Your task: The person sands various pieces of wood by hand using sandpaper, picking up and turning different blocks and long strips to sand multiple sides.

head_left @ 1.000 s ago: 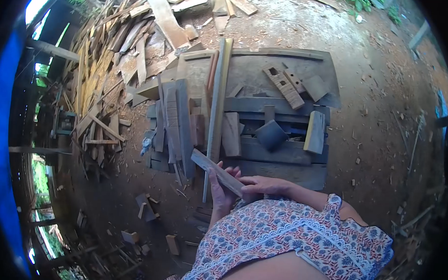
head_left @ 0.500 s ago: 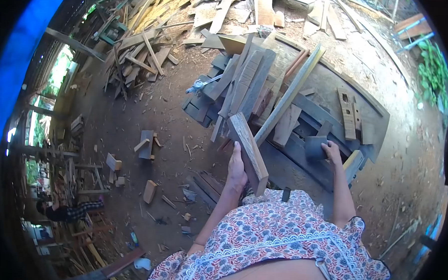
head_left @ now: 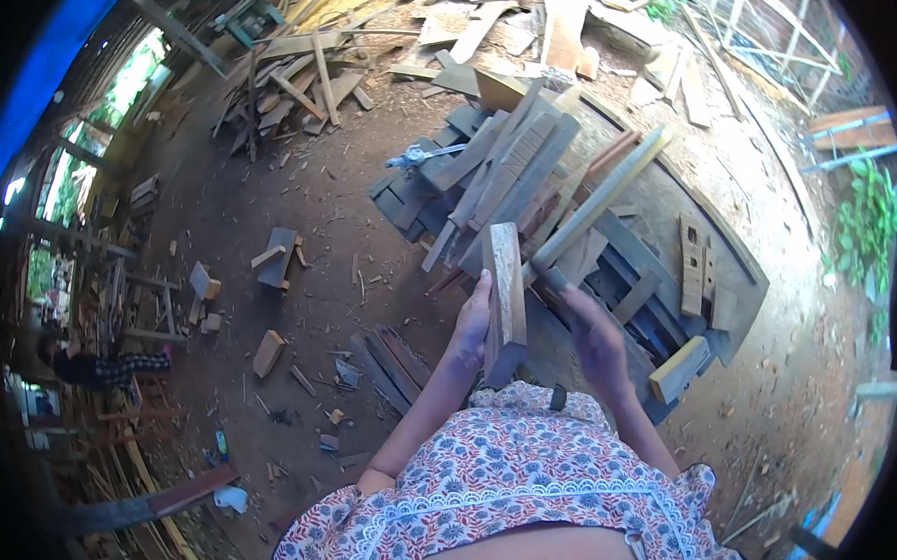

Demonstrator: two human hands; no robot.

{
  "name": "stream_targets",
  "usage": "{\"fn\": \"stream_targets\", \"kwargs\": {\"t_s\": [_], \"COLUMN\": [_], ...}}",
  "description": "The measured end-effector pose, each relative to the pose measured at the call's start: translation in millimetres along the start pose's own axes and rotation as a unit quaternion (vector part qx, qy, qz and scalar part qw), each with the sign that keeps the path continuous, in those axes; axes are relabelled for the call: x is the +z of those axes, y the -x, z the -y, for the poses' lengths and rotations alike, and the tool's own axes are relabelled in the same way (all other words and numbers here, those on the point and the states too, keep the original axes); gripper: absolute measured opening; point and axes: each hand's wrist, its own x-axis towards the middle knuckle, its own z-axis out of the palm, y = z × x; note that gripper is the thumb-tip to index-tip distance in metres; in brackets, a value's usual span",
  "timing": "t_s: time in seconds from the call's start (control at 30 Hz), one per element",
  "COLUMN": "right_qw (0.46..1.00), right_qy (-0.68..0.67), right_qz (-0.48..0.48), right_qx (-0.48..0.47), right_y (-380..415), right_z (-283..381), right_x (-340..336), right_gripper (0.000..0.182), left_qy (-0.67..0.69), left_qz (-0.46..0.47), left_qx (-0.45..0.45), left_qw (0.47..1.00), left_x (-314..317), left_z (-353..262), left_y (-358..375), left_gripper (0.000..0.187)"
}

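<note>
My left hand (head_left: 474,321) is closed around a wooden block (head_left: 505,292), held upright and slightly tilted in front of my body. Its narrow, pale, rough-grained face is turned up, with a darker side toward the left hand. My right hand (head_left: 596,337), smeared by motion, is just right of the block. At its fingertips a dark grey piece of sandpaper (head_left: 556,279) shows in part, close to the block's right side; whether it touches cannot be made out. Beyond both hands a low worktable (head_left: 744,283) carries stacked dark boards (head_left: 514,163) and a long, pale-edged plank (head_left: 612,192).
A wood piece with square holes (head_left: 691,261) lies on the table's right part. Offcuts (head_left: 270,352) and a small stool-like block (head_left: 276,257) stand on the dirt floor at left. Scrap wood (head_left: 296,93) is heaped behind. Another person (head_left: 94,367) is at far left.
My right hand has swung left from the table's right side to the block, carrying the sandpaper. The block in my left hand is turned more upright. The view has shifted slightly.
</note>
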Motion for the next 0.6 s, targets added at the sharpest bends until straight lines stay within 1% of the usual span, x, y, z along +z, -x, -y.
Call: {"fn": "stream_targets", "kwargs": {"t_s": [0.03, 0.07, 0.1, 0.13, 0.17, 0.2, 0.23, 0.27, 0.3, 0.33, 0.37, 0.4, 0.43, 0.47, 0.5, 0.53, 0.57, 0.6], "right_qw": [0.990, 0.962, 0.947, 0.947, 0.947, 0.947, 0.944, 0.934, 0.943, 0.934, 0.925, 0.934, 0.957, 0.970, 0.971, 0.980, 0.988, 0.990], "right_qy": [0.084, 0.168, 0.185, 0.185, 0.175, 0.165, 0.192, 0.255, 0.261, 0.317, 0.364, 0.353, 0.282, 0.207, 0.207, 0.166, 0.124, 0.133], "right_qz": [0.066, 0.128, 0.176, 0.177, 0.171, 0.165, 0.163, 0.124, 0.070, 0.035, 0.012, -0.013, -0.067, -0.119, -0.114, -0.100, -0.088, -0.044], "right_qx": [-0.088, -0.173, -0.195, -0.195, -0.207, -0.220, -0.212, -0.220, -0.195, -0.161, -0.105, -0.050, -0.001, 0.048, 0.045, 0.040, 0.036, -0.029], "right_y": [1.1, 3.0, 5.6, 5.4, 2.8, -2.7, -13.3, -24.5, -37.1, -50.2, -61.2, -63.6, -62.3, -59.4, -58.0, -53.7, -47.1, -37.4], "right_z": [3.5, 5.7, 8.7, 6.5, 0.6, -5.2, -12.4, -27.4, -42.6, -48.5, -66.2, -94.5, -91.1, -85.3, -71.9, -52.1, -38.2, -31.4], "right_x": [5.8, 10.4, 14.9, 17.0, 19.4, 20.2, 15.3, 12.0, 7.3, -3.5, -14.8, -23.9, -26.3, -28.1, -27.3, -22.0, -13.8, -4.6], "right_gripper": [0.047, 0.050, 0.049, 0.049, 0.046, 0.043, 0.044, 0.048, 0.046, 0.045, 0.047, 0.048, 0.046, 0.045, 0.045, 0.043, 0.042, 0.041], "left_qy": [0.028, 0.031, 0.014, -0.004, -0.005, -0.005, -0.006, -0.006, -0.076, -0.075, 0.024, 0.122, 0.176, 0.177, 0.209, 0.241, 0.243, 0.246], "left_qz": [0.020, 0.017, 0.052, 0.088, 0.090, 0.094, 0.097, 0.100, 0.063, 0.066, 0.190, 0.308, 0.300, 0.301, 0.264, 0.223, 0.198, 0.197], "left_qx": [-0.015, -0.011, -0.027, -0.045, -0.045, -0.017, 0.012, 0.039, -0.055, -0.056, -0.095, -0.132, -0.145, -0.141, -0.134, -0.129, -0.087, -0.084], "left_qw": [0.999, 0.999, 0.998, 0.995, 0.995, 0.995, 0.995, 0.994, 0.994, 0.993, 0.977, 0.934, 0.926, 0.926, 0.932, 0.936, 0.945, 0.945], "left_x": [1.3, -1.3, -4.1, -5.7, -5.0, -3.2, -1.8, -1.3, -16.5, -17.5, -16.2, -13.1, -4.8, -2.5, -1.0, -0.3, 2.8, 0.1], "left_z": [-1.3, -3.3, -5.6, -6.5, -4.8, -0.4, 5.3, 9.8, 16.2, 16.5, 15.5, 14.4, 11.1, 9.3, 8.2, 8.4, 6.7, 4.9], "left_y": [-0.1, 0.5, 2.1, 3.3, 4.5, 7.2, 10.9, 14.0, 5.5, 9.4, 14.3, 19.7, 27.9, 27.0, 25.5, 25.6, 24.1, 17.1], "left_gripper": [0.054, 0.054, 0.055, 0.055, 0.055, 0.053, 0.051, 0.050, 0.052, 0.052, 0.057, 0.062, 0.069, 0.069, 0.070, 0.070, 0.066, 0.066]}}
